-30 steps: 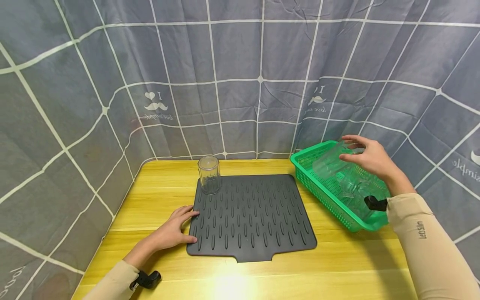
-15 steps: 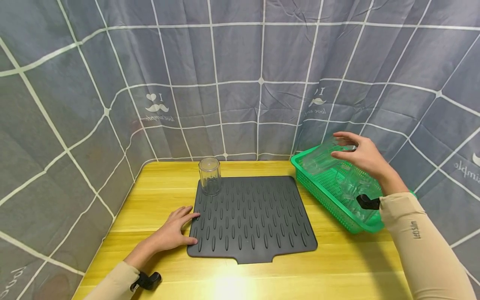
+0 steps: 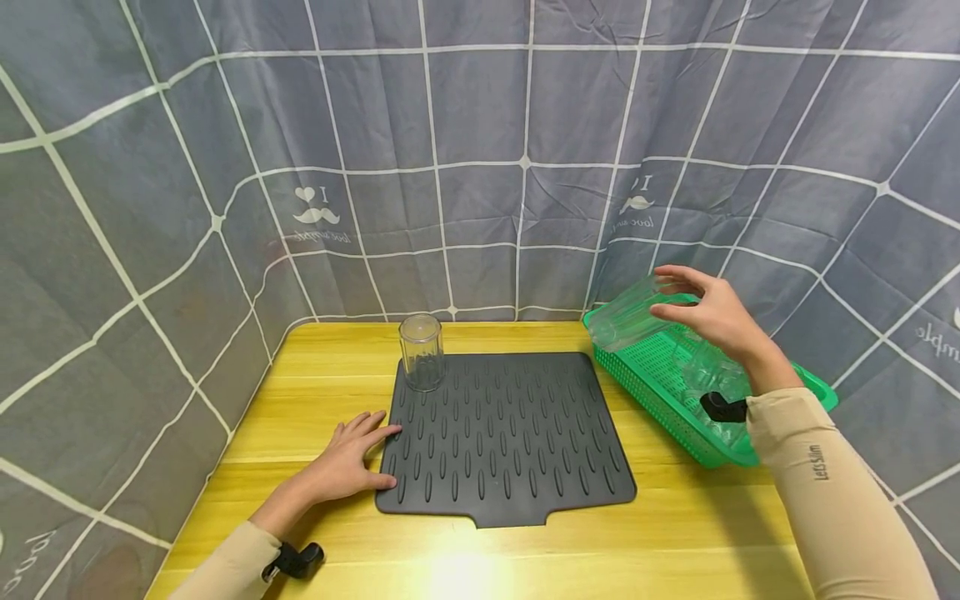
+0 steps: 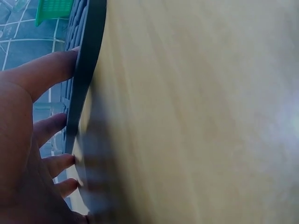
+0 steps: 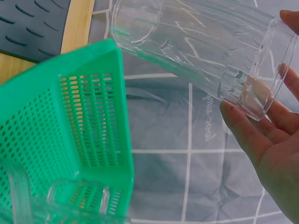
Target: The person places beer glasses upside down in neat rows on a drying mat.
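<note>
My right hand [image 3: 708,312] grips a clear drinking glass [image 3: 626,313] by one end, above the far left corner of the green basket [image 3: 652,410]. In the right wrist view the glass [image 5: 196,46] lies tilted, with thumb and fingertips around its end. Several more clear glasses [image 3: 708,367] lie inside the basket. My left hand [image 3: 348,462] rests at the left edge of the dark grey ribbed mat [image 3: 510,433], thumb and a finger touching its rim, fingers spread. Another clear glass [image 3: 422,354] stands on the mat's far left corner, apparently upside down.
A yellow wooden table [image 3: 337,367] lies under everything. Behind it and on both sides hangs a grey curtain [image 3: 480,200] with white lines. The basket stands close to the curtain on the right, beside the mat.
My right hand has moved left with the glass, from over the middle of the basket to its far left corner. The left hand and the standing glass have stayed in place.
</note>
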`<state>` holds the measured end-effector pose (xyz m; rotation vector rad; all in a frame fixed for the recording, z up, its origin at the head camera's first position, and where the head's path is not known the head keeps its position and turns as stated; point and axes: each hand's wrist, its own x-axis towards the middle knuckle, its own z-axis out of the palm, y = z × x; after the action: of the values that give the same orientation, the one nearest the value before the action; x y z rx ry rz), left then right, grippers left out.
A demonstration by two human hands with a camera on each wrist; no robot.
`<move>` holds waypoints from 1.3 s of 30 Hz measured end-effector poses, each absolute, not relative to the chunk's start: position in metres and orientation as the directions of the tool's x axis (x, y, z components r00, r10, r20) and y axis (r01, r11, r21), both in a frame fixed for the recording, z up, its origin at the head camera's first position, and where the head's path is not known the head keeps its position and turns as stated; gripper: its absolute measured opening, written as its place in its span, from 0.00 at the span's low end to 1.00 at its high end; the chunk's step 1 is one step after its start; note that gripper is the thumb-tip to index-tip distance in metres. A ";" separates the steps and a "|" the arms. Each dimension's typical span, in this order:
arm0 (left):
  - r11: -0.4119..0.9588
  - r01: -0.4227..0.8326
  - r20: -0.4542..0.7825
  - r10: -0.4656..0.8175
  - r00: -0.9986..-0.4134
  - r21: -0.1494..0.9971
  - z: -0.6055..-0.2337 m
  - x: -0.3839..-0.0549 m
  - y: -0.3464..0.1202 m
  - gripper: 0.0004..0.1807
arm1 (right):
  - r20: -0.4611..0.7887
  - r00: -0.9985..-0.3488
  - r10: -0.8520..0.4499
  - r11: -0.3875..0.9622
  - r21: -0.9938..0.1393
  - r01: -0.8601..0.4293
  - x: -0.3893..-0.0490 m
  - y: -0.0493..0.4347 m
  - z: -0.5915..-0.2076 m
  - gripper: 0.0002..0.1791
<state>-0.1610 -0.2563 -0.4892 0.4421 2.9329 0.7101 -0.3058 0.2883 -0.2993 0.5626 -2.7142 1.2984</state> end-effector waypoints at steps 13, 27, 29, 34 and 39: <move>0.841 0.216 -0.042 0.271 -0.962 0.497 -0.483 -0.167 -0.250 0.46 | 0.215 -0.924 -0.317 0.443 -0.828 -0.345 -0.307 0.275 -0.316 0.32; 0.809 0.210 0.085 0.197 -0.977 0.549 -0.474 -0.176 -0.235 0.41 | 0.229 -0.915 -0.331 0.308 -0.891 -0.334 -0.307 0.260 -0.340 0.30; 0.803 0.209 0.094 0.189 -0.977 0.558 -0.473 -0.178 -0.232 0.41 | 0.233 -0.910 -0.344 0.277 -0.901 -0.335 -0.307 0.259 -0.344 0.30; 0.786 0.211 0.109 0.182 -0.977 0.581 -0.468 -0.182 -0.222 0.40 | 0.223 -0.910 -0.350 0.209 -0.928 -0.308 -0.305 0.251 -0.354 0.30; 0.783 0.230 0.119 0.198 -0.973 0.577 -0.464 -0.186 -0.212 0.40 | 0.204 -0.916 -0.344 0.174 -0.945 -0.276 -0.303 0.242 -0.362 0.30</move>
<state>-0.1864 -0.2123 -0.4641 0.3618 3.0155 0.9872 -0.3035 0.2421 -0.3624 0.6477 -2.4499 1.9506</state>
